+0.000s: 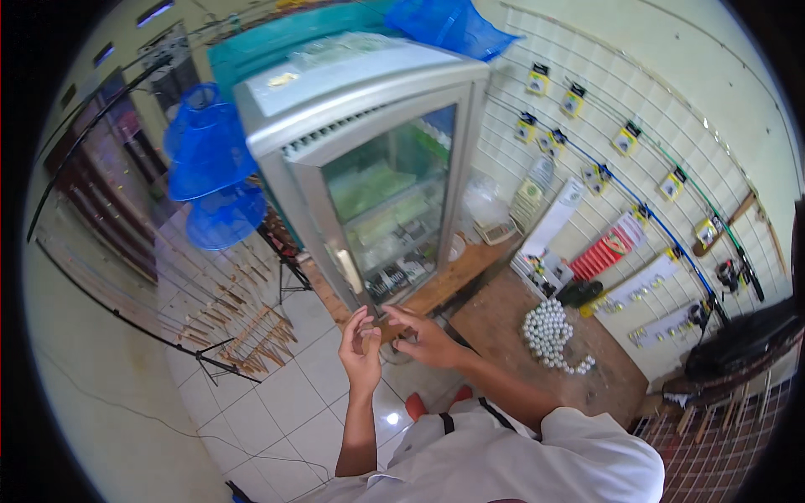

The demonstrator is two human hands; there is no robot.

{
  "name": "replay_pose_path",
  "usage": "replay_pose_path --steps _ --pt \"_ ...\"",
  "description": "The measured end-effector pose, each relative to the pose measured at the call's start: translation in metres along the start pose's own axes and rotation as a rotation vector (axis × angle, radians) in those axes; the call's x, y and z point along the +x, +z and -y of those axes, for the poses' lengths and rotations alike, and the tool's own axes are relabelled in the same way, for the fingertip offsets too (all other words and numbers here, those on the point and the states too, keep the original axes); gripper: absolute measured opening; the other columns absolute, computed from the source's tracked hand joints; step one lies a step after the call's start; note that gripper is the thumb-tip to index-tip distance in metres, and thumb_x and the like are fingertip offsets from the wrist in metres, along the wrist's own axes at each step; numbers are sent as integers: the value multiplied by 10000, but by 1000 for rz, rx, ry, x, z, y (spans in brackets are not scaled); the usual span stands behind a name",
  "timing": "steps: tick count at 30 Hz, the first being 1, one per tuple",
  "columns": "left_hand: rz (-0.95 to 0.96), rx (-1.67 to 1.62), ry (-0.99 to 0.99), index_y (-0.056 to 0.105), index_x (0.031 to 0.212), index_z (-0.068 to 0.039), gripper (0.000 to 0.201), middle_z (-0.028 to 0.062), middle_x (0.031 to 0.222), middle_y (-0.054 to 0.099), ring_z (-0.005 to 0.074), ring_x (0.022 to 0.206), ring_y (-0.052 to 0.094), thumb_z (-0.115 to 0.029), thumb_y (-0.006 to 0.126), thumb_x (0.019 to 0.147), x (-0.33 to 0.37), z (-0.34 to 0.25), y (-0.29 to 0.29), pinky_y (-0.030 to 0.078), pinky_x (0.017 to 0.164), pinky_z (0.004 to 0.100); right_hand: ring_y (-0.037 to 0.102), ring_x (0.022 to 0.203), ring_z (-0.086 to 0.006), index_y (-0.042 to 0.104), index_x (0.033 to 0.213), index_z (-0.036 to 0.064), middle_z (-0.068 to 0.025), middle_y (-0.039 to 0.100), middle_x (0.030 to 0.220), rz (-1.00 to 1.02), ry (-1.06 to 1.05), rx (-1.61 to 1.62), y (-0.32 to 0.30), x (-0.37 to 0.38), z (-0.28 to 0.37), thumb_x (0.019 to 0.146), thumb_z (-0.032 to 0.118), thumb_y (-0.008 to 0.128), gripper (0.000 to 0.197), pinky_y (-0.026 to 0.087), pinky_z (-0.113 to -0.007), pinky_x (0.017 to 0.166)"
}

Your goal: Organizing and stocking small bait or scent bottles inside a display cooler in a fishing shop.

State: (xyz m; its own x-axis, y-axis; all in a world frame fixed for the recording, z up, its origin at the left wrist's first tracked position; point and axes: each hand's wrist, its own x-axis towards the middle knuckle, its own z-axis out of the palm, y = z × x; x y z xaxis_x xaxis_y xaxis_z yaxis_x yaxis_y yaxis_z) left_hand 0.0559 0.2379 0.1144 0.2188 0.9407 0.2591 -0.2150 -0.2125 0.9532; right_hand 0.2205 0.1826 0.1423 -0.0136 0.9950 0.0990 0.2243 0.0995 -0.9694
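Observation:
My left hand (361, 356) is raised in front of the lower part of a glass-door display cabinet (277, 142), palm turned inward. Its fingers are bent, with a gap showing between them and the thumb. Close beside it, my right hand (426, 342) has its fingers apart and its thumb held away. I see nothing in either hand, and the two do not seem to touch. The cabinet's pale door handle (345, 270) is just above my fingertips. Behind the glass are packets and small goods on shelves.
To the right, a heap of silvery balls (549, 331) lies on a brown tabletop (495, 323). Packaged small goods (573, 99) and fishing rods hang on a wire wall grid. Blue nets (210, 151) hang at left, above wooden-handled rods (243, 335) standing over the tiled floor (293, 402).

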Motion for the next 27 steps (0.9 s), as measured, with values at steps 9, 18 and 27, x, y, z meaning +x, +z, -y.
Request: replay_pose_path --steps 9,18,27 --pt "223 95 -254 660 1174 31 247 130 1192 696 189 1084 649 21 640 927 -68 38 22 505 919 311 670 1082 -230 566 1418 55 -144 701 1232 120 414 -54 -77 -138 -62 956 234 668 506 509 -341 956" --pt "470 295 -132 678 1141 32 214 116 1115 731 198 1057 669 -34 681 937 -82 36 100 498 939 338 641 1099 -179 589 1383 32 -101 700 1200 -69 636 55 -133 -249 -88 970 214 654 455 498 -300 981" --pt "804 374 -66 712 1110 -18 234 131 1077 741 253 1022 703 -37 737 879 -106 40 243 524 907 351 675 1027 -160 619 1318 -14 -115 716 1114 -439 540 211 -192 -344 -142 954 120 664 391 512 -290 934"
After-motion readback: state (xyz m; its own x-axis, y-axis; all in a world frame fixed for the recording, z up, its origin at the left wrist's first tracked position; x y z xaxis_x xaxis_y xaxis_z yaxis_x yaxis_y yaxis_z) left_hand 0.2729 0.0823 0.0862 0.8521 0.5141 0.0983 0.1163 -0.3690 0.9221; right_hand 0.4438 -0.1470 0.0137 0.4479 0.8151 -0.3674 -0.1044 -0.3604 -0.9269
